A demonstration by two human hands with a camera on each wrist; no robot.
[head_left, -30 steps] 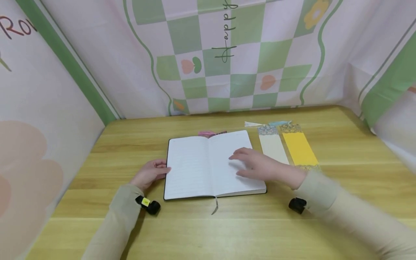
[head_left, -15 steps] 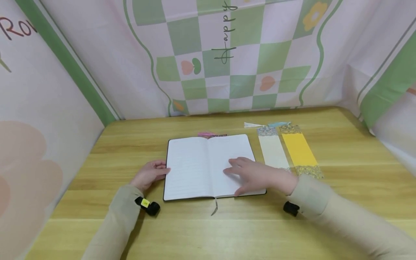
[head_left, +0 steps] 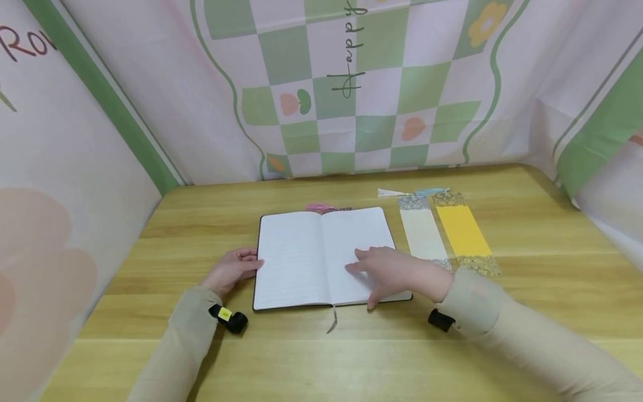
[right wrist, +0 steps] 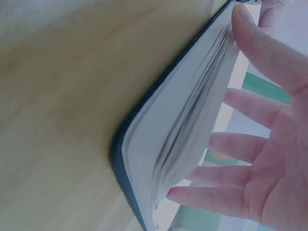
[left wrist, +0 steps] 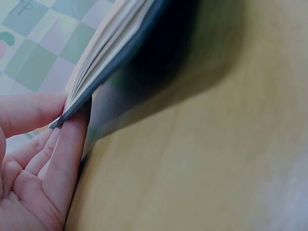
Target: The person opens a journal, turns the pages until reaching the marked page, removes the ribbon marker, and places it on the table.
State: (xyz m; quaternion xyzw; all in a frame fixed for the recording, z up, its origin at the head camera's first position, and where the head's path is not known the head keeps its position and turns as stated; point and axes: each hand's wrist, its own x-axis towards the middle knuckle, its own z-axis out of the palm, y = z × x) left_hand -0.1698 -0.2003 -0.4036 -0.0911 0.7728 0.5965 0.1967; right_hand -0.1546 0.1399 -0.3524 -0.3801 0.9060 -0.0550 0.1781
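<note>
An open notebook [head_left: 291, 257] with lined white pages and a dark cover lies on the table. My left hand [head_left: 233, 269] pinches its left edge; in the left wrist view the thumb is on the page side and the fingers [left wrist: 65, 163] are under the cover [left wrist: 115, 62]. Over the right page my right hand [head_left: 389, 271] spreads its fingers, the thumb at the near edge. The right wrist view shows those fingers [right wrist: 236, 147] straight along the page block [right wrist: 178, 110]. A grey ribbon [head_left: 333, 319] hangs from the near edge of the spine.
Right of the notebook lie a cream bookmark [head_left: 424, 231] with a white tassel and a yellow bookmark [head_left: 463, 229] with a blue tassel. A pink tassel [head_left: 320, 207] pokes out behind the notebook. A patterned curtain [head_left: 372, 128] borders the wooden table [head_left: 321, 363].
My right hand has come left and toward me, its thumb now at the page's near edge. The right page's far edge has settled lower. The left hand has kept its hold.
</note>
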